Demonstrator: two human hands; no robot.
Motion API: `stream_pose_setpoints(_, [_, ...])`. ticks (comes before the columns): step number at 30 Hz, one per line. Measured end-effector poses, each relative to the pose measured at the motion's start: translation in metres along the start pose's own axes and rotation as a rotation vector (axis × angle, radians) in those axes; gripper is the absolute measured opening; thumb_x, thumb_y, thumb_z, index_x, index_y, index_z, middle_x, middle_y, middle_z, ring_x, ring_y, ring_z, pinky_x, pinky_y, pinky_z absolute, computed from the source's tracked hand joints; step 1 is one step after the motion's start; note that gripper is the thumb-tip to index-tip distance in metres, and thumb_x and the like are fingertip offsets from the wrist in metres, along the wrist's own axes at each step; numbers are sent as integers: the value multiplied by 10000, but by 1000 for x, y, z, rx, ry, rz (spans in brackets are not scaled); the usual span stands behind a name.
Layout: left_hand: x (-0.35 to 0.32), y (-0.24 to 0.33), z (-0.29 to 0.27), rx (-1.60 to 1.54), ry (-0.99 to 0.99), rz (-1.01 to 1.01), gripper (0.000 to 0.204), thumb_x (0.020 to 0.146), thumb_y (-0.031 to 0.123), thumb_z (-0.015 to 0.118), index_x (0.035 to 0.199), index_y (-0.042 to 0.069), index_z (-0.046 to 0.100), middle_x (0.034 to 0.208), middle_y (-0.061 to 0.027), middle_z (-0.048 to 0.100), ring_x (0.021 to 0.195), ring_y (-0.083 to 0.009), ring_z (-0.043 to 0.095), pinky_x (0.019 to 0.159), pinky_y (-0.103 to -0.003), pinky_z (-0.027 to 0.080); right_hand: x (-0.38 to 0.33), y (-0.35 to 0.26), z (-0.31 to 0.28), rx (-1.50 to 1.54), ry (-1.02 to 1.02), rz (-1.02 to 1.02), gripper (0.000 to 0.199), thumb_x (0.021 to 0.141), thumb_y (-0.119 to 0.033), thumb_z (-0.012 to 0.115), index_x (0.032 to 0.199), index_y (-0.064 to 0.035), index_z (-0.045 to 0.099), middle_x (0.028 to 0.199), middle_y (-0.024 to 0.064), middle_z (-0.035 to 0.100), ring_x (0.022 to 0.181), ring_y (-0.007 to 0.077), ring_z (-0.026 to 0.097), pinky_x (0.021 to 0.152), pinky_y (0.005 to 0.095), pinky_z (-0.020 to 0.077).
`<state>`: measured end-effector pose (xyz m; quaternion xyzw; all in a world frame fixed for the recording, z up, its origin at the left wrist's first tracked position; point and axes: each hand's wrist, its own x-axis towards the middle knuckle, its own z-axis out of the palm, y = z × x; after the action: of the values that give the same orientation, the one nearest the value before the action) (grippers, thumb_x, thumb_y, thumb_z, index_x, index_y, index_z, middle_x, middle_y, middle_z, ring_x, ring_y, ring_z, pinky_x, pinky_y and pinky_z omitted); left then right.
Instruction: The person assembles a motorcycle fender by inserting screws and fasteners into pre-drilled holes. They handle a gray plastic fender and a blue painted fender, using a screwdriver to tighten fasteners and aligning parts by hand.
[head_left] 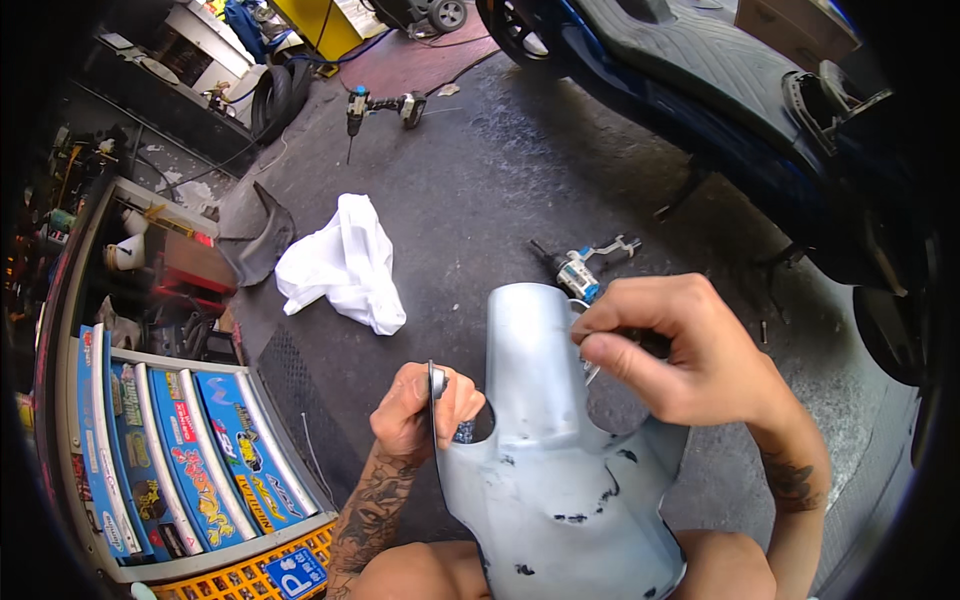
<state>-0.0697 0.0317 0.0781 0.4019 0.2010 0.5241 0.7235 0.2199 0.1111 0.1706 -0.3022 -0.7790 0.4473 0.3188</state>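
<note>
A silver-grey scooter body panel (560,475) rests across my lap, its narrow tongue pointing away and black scuffs and cracks on its wider part. My left hand (410,405) is closed on the panel's left edge, where a dark thin flange stands up with a small metal fastener by the fingers. Beside the tongue's right edge my right hand (680,350) is closed, thumb and forefinger nearly together. What they pinch, if anything, is hidden; a thin pale strand (592,372) shows just below the fingertips.
Beyond the panel lie a small power tool (575,272), a white cloth or bag (345,265) and a cordless drill (380,107) on the dark floor. A blue scooter (680,90) stands at right. A sticker-covered cart (190,450) and dark plastic part (262,238) are at left.
</note>
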Motion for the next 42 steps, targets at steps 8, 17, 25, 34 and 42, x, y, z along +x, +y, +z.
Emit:
stream_pose_setpoints(8, [-36,-13,-15,-124,44,-6,598,1116,443,416,659,95,581,597,-27,606,504,-100,489,575,-295,366,25,-1,88,97,-75,24,157,871,-23,741,1016,29,770,858,153,736,735,259,719,650,353,568])
stream_pose_setpoints(17, [-52,-33,-1,-72,348,-42,621,1092,441,491,1093,-153,674,622,-97,640,630,-177,618,664,-301,518,-3,3,137,297,240,152,187,854,36,789,1035,12,749,923,132,781,812,192,783,726,311,624])
stream_pose_setpoints(25, [-55,-44,-2,-85,285,-140,628,1088,419,526,1230,-182,638,701,-93,679,676,-167,643,721,-298,523,-18,10,140,193,306,208,263,833,43,819,1070,-12,720,910,74,782,833,142,776,746,279,617])
stream_pose_setpoints(34, [-55,-38,-3,11,263,-182,632,1079,452,550,1171,-160,677,657,-77,668,657,-150,624,719,-288,514,-13,24,135,329,148,81,267,832,71,787,1075,8,697,890,52,734,790,135,722,735,285,590])
stream_pose_setpoints(42, [-52,-35,0,1,279,-218,588,1070,450,565,1076,-124,697,822,-116,718,759,-172,655,752,-292,523,-12,29,135,368,119,82,259,837,90,755,1078,7,707,904,54,732,830,137,732,745,292,591])
